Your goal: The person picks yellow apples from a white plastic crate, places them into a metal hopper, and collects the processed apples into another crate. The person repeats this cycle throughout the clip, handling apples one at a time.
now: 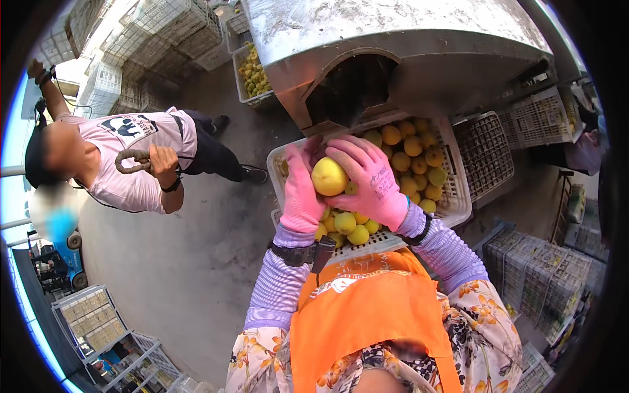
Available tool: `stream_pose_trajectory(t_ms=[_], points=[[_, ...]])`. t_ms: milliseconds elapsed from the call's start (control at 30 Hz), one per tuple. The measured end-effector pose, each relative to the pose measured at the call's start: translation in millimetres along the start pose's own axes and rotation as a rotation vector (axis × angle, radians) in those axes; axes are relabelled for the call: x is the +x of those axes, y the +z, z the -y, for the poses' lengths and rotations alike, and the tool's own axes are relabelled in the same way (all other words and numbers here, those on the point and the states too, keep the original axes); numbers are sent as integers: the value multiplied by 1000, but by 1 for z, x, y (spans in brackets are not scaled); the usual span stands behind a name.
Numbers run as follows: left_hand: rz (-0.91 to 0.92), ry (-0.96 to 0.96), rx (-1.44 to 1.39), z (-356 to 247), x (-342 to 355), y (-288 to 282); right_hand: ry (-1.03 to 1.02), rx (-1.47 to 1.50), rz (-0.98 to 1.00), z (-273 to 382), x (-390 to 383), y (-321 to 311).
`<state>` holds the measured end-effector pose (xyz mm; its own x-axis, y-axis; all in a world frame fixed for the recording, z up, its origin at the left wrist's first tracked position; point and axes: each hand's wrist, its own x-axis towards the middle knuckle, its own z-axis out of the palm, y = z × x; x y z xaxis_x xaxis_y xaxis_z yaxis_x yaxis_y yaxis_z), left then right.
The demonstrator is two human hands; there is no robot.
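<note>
Both my hands wear pink gloves and meet over a white plastic crate (462, 196) of fruit. Between them is a round yellow fruit (329, 177). My left hand (301, 192) closes against its left side, with the fingertips partly hidden behind. From the right and above, my right hand (371, 175) curls its fingers round the same fruit. Below my hands lie several yellow-green fruits (347, 223) in the crate's near part. More orange-yellow fruits (409, 154) fill the right part, beside my right hand.
A metal machine (419, 72) with a dark arched opening stands just beyond the crate. On the left, a person (141, 154) holds a looped, rope-like thing. Another crate of fruit (254, 75) sits far left of the machine. Stacked crates (537, 275) stand at the right.
</note>
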<state>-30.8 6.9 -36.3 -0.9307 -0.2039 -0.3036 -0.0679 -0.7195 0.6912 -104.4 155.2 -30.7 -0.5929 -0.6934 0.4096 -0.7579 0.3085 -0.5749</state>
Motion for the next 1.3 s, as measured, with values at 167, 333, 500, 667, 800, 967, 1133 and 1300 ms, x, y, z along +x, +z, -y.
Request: stream_pose_trajectory(t_ms=[167,333,500,667,800,967,1133,1300], points=[[152,-9,85,5,-20,12,142,297,25,-6,-5,-23],[207,-15,95,1,-14,14,186,238,-90,9,-1,-26],[23,204,393,6,-6,1,216,-232,-260,-8,30,0],[-33,255,1232,50,-29,-67,218,-407,-458,-101,83,64],[166,123,1752,87,-65,-63,279,-635,-339,-102,123,56],[198,103,2044,144,-65,-73,281,-301,-70,-37,112,-14],[213,115,2174,166,-65,-76,325,-641,1012,-54,-56,-8],[391,-403,2092,132,-31,-30,438,-512,825,-90,-125,15]])
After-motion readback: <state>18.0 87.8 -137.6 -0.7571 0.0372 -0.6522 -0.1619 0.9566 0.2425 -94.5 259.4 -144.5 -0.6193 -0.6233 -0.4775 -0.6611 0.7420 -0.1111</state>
